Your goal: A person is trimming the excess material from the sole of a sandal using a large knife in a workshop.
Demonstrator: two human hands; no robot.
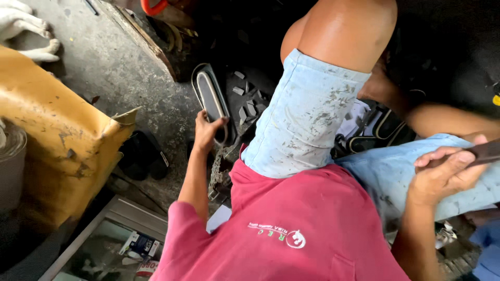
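A: What is seen from the head camera?

B: The left hand (207, 131) is stretched down and away, its fingers (220, 123) curled shut around the near end of a long dark shoe sole (210, 95) with a pale rim. The sole is held on edge, and it runs up from the fingers toward the top of the frame.

A: And beyond those fingers?

B: Just to the right of them, small grey rubber scraps (247, 106) are scattered on a dark mat. To their left, bare concrete floor (109, 57) is seen, and further left a worn yellow cushion (57, 140) — torn at its corner.

A: The right hand?

B: The right hand (448, 169) is raised at the right edge of the frame, above a thigh in pale blue shorts (307, 114). Its fingers (442, 154) are closed over a flat dark tool (487, 152); only the stub past the fingertips is shown, so what kind of tool it is cannot be told.

A: Anything else near them?

B: A red shirt (297, 224) is seen below both wrists, and more dark soles (385, 130) are piled beyond the right fingers — partly hidden by the knee.
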